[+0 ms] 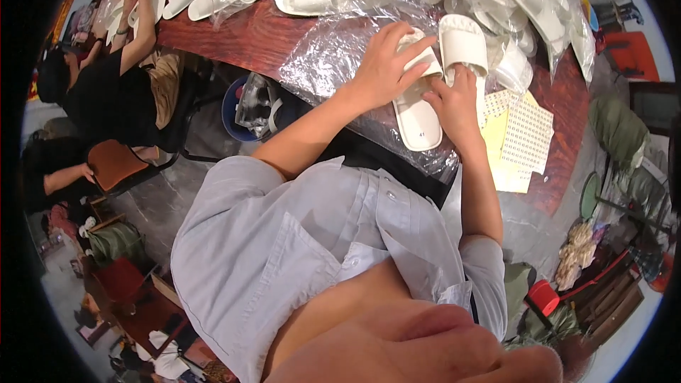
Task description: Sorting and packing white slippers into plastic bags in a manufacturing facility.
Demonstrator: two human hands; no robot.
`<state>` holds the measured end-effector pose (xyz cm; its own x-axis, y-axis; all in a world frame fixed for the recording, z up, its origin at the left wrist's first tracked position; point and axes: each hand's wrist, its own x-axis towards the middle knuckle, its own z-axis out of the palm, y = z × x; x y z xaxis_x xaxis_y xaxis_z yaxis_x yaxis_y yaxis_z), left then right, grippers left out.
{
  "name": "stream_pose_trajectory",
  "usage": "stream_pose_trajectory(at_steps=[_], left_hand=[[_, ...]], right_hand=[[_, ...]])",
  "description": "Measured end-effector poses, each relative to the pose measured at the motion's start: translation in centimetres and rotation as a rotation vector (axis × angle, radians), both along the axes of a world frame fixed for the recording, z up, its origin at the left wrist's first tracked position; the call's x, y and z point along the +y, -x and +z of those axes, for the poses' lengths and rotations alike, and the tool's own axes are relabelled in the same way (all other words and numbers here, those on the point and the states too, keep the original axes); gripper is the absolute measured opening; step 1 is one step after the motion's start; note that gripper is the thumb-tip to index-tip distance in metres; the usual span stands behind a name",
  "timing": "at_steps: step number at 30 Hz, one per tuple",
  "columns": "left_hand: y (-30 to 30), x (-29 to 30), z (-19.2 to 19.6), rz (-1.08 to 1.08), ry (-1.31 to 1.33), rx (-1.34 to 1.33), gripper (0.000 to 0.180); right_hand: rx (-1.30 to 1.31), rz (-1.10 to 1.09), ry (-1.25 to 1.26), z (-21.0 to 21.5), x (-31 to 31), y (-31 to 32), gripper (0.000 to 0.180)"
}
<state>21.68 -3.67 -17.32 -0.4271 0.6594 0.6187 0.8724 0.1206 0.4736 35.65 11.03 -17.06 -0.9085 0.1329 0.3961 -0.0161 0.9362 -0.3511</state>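
Two white open-toed slippers lie side by side on clear plastic film (330, 53) at the table's near edge. Across the strap of the left slipper (417, 124) rests my left hand (386, 67), its fingers spread. My right hand (457, 103) is at the right slipper (462, 39), its fingers bent in under the strap and its thumb out toward the left slipper. The right slipper sits a little farther from me. My fingertips inside its strap are hidden.
Many white slippers, several in clear bags (528, 0), are heaped along the back of the red-brown table (234, 39). Yellow and white sticker sheets (525, 135) lie at the right. A blue bin (230, 110) stands below the table. Another person (106, 92) handles slippers at far left.
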Motion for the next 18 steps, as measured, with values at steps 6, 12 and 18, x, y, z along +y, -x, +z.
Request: stream_pose_trajectory(at_steps=[6, 12, 18], left_hand=[[-1.4, -1.4, -2.7, 0.073, -0.084, -0.042, 0.052], [-1.5, -1.4, -3.4, 0.030, -0.035, -0.072, 0.061], [-2.3, -0.7, -3.7, 0.022, 0.075, -0.019, 0.074]], right_hand=[[-0.061, -0.091, 0.053, -0.4, 0.9, 0.4, 0.014], [0.002, -0.259, 0.287, 2.1, 0.5, -1.6, 0.019], [0.100, -0.415, 0.543, 3.7, 3.4, -3.6, 0.029]])
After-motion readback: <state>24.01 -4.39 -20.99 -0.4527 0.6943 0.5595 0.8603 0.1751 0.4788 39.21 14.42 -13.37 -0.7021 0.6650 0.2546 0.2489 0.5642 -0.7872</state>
